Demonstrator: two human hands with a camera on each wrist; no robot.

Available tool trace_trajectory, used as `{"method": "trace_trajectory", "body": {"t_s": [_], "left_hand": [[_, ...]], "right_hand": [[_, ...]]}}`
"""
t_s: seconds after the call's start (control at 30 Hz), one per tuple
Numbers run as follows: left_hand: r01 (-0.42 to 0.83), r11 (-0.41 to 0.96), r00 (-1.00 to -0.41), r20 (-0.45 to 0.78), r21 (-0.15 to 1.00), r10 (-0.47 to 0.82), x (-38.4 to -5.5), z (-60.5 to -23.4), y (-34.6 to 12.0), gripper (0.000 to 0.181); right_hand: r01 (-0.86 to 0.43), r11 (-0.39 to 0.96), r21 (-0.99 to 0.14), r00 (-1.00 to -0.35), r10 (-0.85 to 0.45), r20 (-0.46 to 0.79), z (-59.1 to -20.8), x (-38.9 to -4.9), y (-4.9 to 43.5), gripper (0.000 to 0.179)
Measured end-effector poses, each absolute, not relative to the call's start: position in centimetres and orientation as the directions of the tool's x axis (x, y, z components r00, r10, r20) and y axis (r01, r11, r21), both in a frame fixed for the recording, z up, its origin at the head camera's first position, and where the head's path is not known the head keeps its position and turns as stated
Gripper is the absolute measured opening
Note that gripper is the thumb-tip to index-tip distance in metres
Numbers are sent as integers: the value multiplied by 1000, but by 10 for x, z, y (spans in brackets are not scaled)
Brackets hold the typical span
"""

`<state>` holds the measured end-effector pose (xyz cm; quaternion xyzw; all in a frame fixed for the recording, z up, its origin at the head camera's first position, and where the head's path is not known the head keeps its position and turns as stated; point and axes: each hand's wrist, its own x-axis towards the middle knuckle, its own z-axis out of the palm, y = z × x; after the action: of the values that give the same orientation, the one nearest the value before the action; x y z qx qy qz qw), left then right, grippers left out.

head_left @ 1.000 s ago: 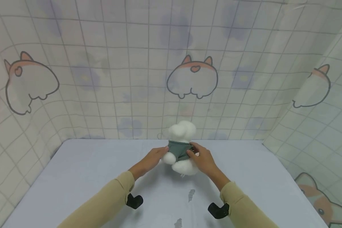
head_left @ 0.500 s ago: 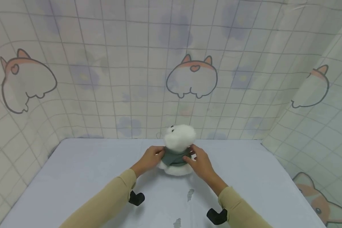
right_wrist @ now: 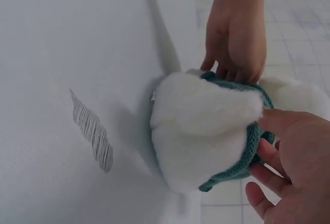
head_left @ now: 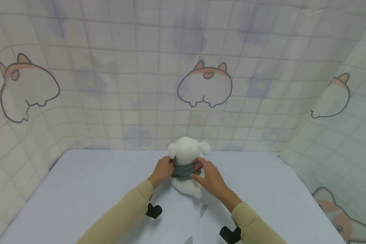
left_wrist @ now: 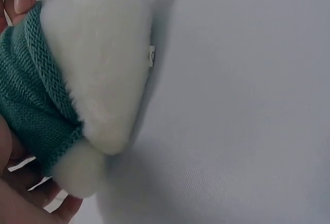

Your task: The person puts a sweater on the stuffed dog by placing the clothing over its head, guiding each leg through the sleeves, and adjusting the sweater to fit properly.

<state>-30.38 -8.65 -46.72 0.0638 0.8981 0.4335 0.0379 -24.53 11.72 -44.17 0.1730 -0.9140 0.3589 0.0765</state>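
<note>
A white plush toy [head_left: 186, 149] in a green knitted sweater [head_left: 183, 171] sits upright toward the far edge of the table. Its two rounded ears stick out sideways, and no face shows from the head camera. My left hand [head_left: 163, 170] holds the sweater at the toy's left side, fingers curled behind it. From the other side my right hand [head_left: 212, 177] grips it, thumb on the near side and fingers around the flank. The white fluffy bottom [left_wrist: 103, 69], with a small tag [left_wrist: 151, 56], fills much of the left wrist view.
A white table [head_left: 109, 189] spreads around the toy, with grey worn patches [head_left: 203, 210] in front of it. Behind stands a gridded curtain [head_left: 140, 84] printed with corgis. Black camera mounts [head_left: 230, 234] hang below both sleeves.
The plush toy has turned between my hands; its eyes showed half a second ago and are now out of sight. It has shifted slightly left and nearer, and my left hand has moved with it.
</note>
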Motion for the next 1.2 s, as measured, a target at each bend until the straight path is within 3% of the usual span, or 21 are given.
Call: {"method": "trace_trajectory", "body": {"t_s": [0.1, 0.3, 0.53, 0.8, 1.0, 1.1, 1.2], "left_hand": [[106, 638, -991, 28, 763, 131, -296, -466, -89, 30], [231, 668, -969, 227, 708, 95, -279, -464, -95, 13], [247, 629, -969, 188, 737, 160, -262, -465, -93, 10], [277, 633, -961, 221, 723, 167, -271, -466, -88, 10], [273, 682, -958, 254, 679, 132, -271, -463, -89, 8], [322, 679, -944, 276, 660, 180, -266, -460, -91, 3], [397, 677, -917, 303, 619, 261, -262, -460, -94, 12]], "right_hand": [[-357, 682, -638, -934, -258, 247, -444, -245, 121, 46], [-325, 684, -653, -945, -266, 192, -449, -248, 136, 43], [-317, 684, -657, -947, -261, 185, -460, -251, 139, 39], [-373, 670, -642, -928, -264, 264, -468, -252, 128, 25], [-430, 714, -553, -893, -246, 377, -470, -252, 124, 18], [-468, 723, -509, -867, -265, 422, -469, -252, 122, 20], [-495, 724, -480, -850, -289, 440, -467, -251, 121, 23]]}}
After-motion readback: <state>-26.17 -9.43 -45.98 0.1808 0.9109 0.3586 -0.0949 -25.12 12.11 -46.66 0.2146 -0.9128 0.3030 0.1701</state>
